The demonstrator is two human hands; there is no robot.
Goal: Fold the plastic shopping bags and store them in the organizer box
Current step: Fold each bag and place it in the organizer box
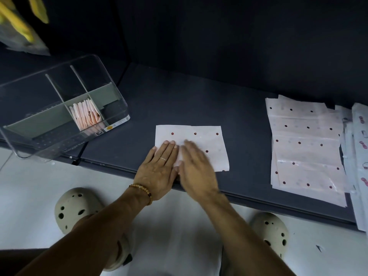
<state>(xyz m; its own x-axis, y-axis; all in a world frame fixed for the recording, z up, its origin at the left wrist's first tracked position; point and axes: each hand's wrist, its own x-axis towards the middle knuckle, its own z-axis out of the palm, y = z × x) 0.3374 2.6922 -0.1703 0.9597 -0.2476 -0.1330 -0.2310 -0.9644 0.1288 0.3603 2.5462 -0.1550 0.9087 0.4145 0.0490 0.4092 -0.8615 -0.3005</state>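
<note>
Folded bags fill one compartment of the organizer box.

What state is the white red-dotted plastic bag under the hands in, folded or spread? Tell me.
Folded. The white red-dotted plastic bag lies as a compact flat rectangle, both hands pressing it: left hand, right hand.

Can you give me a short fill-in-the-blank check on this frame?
1. Both hands, left hand and right hand, press flat on the ____-dotted bag.
2. Folded bags stand in the clear ____ box.
3. The unfolded stack lies to the bag's ____.

Missing: red; organizer; right
</note>
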